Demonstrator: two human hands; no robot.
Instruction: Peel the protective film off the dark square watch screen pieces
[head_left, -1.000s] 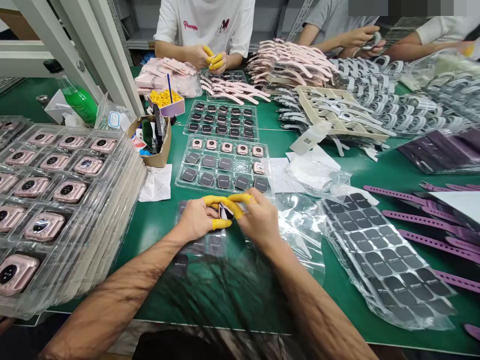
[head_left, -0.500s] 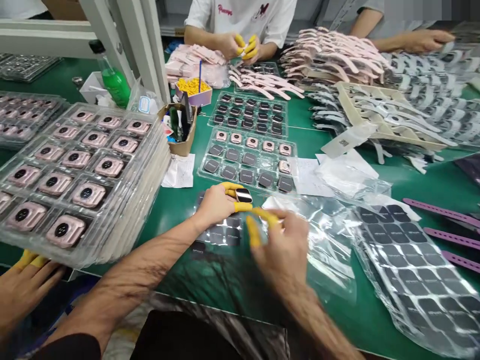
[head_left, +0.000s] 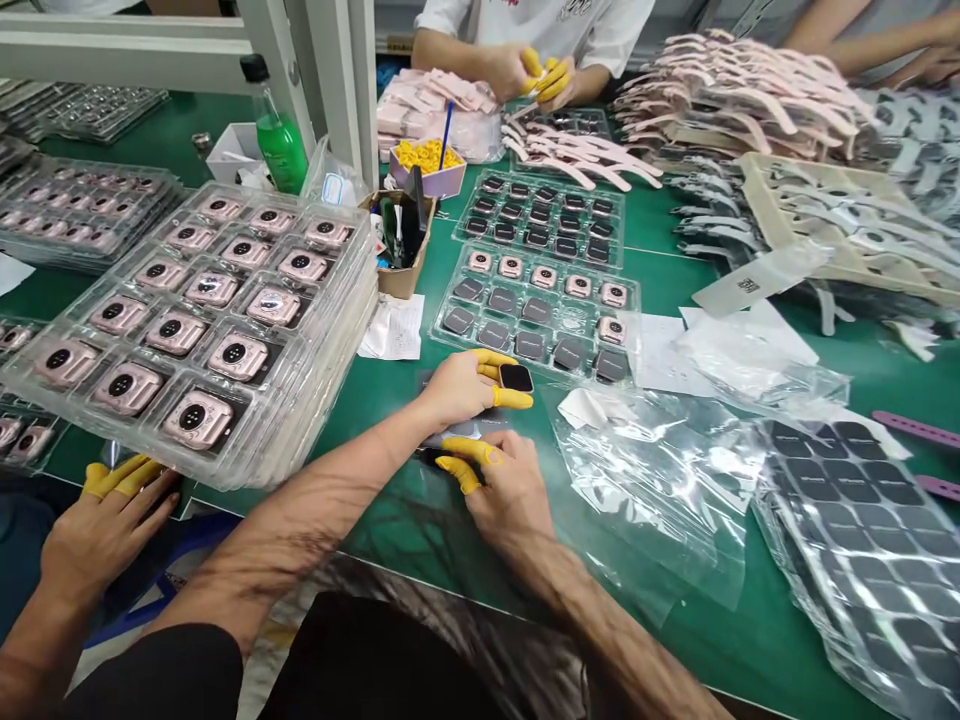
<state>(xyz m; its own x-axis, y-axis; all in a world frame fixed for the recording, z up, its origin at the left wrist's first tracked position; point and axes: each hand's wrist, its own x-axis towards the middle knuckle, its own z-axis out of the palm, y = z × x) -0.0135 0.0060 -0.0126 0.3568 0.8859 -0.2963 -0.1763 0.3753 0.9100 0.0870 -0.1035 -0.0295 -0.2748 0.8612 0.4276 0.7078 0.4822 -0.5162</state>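
Note:
My left hand (head_left: 469, 388), with yellow finger cots, grips a watch body (head_left: 516, 378) by its sides, the black screen facing up. Just below it, my right hand (head_left: 501, 475), also in yellow finger cots, pinches the edge of a dark square film (head_left: 430, 455) on a clear sheet. That sheet lies flat on the green table and is partly covered by both hands. Beyond my hands, a clear plastic tray (head_left: 442, 338) holds pink watch bodies and dark square films in its pockets.
Stacked trays of pink watch bodies (head_left: 315, 400) stand at left, above another person's hand (head_left: 105, 520). Plastic bags (head_left: 660, 480) and a bagged stack of dark film sheets (head_left: 847, 540) lie at right. A cardboard box (head_left: 401, 280) and watch straps (head_left: 735, 90) sit farther back.
My right hand has moved left and down onto the film sheet and now pinches at it. My left hand still holds the watch body. The whole view has shifted slightly.

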